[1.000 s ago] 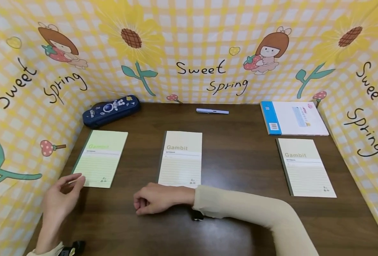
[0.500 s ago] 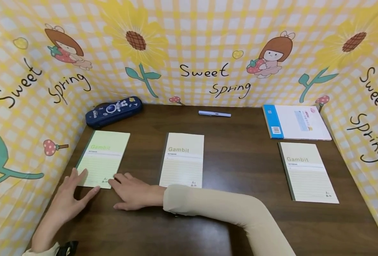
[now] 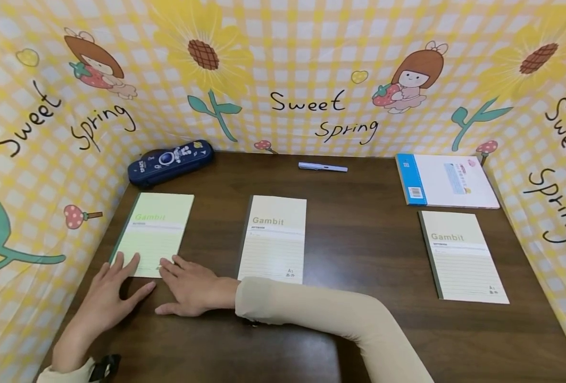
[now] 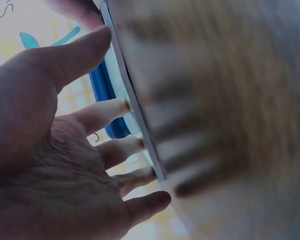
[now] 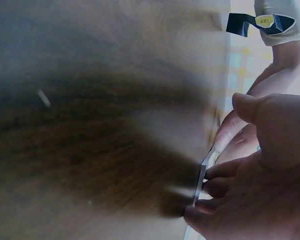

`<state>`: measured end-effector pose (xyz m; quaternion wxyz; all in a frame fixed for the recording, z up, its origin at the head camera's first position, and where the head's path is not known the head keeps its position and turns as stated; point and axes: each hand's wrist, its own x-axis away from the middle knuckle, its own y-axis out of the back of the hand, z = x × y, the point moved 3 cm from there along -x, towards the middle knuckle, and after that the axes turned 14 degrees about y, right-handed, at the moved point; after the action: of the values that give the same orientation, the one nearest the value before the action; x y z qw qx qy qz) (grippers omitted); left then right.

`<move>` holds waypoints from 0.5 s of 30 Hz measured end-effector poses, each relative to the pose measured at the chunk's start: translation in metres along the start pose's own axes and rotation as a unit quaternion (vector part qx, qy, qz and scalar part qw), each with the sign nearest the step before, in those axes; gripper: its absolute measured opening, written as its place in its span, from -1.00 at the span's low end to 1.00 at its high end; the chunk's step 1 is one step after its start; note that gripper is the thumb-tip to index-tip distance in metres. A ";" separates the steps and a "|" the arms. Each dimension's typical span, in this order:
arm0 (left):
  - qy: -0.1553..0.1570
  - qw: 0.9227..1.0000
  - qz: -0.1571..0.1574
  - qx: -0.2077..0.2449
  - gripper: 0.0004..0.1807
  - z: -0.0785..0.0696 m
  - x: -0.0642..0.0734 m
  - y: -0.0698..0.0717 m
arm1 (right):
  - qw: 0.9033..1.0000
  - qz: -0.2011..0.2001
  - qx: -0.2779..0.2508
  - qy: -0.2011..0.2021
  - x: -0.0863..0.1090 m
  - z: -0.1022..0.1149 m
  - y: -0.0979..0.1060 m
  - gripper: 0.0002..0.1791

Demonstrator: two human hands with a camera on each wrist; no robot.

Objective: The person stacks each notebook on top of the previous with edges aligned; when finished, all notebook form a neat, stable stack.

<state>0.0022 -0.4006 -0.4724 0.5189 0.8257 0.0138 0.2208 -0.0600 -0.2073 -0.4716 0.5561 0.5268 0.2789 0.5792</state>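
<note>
Green notebook (image 3: 157,231) laid flat at left of the table (image 3: 355,234), its near corners touched by left hand (image 3: 105,304) and right hand (image 3: 191,287), fingers extended and spread, nothing gripped by either, right forearm (image 3: 311,306) stretched across.

I read "Gambit" on three notebooks (image 3: 273,244), "SPACE" on the navy case (image 3: 170,162), "Sweet Spring" across the cloth (image 3: 290,48).

Notebooks (image 3: 156,234), pen (image 3: 323,167), pencil case (image 3: 170,163) on table (image 3: 359,244) (brown)
</note>
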 end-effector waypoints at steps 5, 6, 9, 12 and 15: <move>0.003 1.000 0.023 -0.012 0.04 -0.011 0.011 -0.008 | 0.999 0.001 -0.024 -0.022 0.013 0.000 -0.003 -0.06; 0.001 1.000 0.026 -0.014 0.05 -0.015 0.013 -0.010 | 0.999 0.004 -0.023 -0.032 0.016 0.000 -0.004 -0.07; -0.007 0.999 0.024 -0.020 0.07 -0.028 0.020 -0.017 | 0.998 0.008 -0.003 -0.061 0.026 -0.001 -0.006 -0.08; -0.013 0.999 0.017 -0.025 0.07 -0.038 0.026 -0.025 | 0.997 0.001 0.030 -0.074 0.035 -0.001 -0.008 -0.10; -0.020 0.999 0.009 -0.029 0.07 -0.047 0.034 -0.032 | 0.996 -0.013 0.040 -0.079 0.044 -0.002 -0.011 -0.10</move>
<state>0.0217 -0.3372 -0.4715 0.5411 0.8144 -0.0107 0.2097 -0.0504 -0.1635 -0.4687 0.5624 0.5891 0.2639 0.5168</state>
